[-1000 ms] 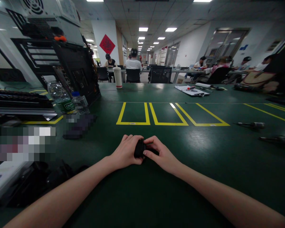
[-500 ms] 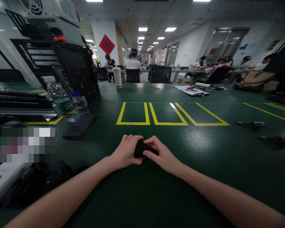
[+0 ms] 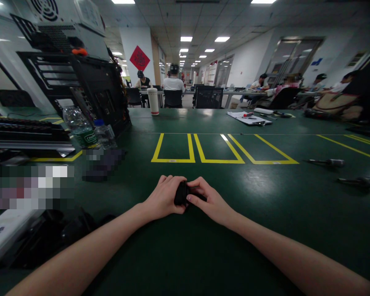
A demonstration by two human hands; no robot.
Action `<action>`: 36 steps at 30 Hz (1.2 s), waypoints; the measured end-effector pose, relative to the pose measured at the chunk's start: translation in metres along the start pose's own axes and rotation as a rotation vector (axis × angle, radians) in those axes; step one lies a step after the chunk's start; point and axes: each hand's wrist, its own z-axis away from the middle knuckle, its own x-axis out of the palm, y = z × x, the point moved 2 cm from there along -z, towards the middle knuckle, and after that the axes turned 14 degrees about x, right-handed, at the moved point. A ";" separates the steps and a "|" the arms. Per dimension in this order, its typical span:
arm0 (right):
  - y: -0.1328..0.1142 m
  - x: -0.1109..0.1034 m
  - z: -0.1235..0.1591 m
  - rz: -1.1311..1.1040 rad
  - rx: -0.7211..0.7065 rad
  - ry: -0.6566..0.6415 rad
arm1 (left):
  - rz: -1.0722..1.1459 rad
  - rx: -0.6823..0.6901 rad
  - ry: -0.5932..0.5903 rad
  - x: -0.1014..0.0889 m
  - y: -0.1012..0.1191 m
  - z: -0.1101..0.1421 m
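Observation:
Between my hands is a small black object (image 3: 181,195) whose kind I cannot make out; it is low over or on the green table (image 3: 185,255). My left hand (image 3: 164,196) wraps round its left side, thumb below and fingers over the top. From the right, my right hand (image 3: 211,201) pinches its near edge with thumb and index finger. The other fingers of the right hand are curled, and a dark part shows behind them. Much of the object is covered by my fingers.
Yellow tape frames (image 3: 172,160) mark the table ahead. Two screwdrivers (image 3: 328,163) lie at right, a clipboard (image 3: 249,119) and white cup (image 3: 153,102) farther back. At left stand plastic bottles (image 3: 86,137), an open computer case (image 3: 101,96) and black items (image 3: 77,228). People sit beyond.
Almost nothing differs. Both hands keep the same hold on the black object, and the view has shifted very slightly.

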 end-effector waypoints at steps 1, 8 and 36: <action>0.000 0.000 -0.001 -0.009 0.007 0.002 | 0.001 0.001 0.002 0.000 0.000 0.000; 0.002 -0.001 -0.002 0.018 0.012 -0.018 | -0.018 0.007 0.002 0.000 0.000 0.000; 0.002 -0.001 -0.002 -0.009 -0.033 0.014 | 0.020 -0.009 -0.046 -0.011 0.008 -0.002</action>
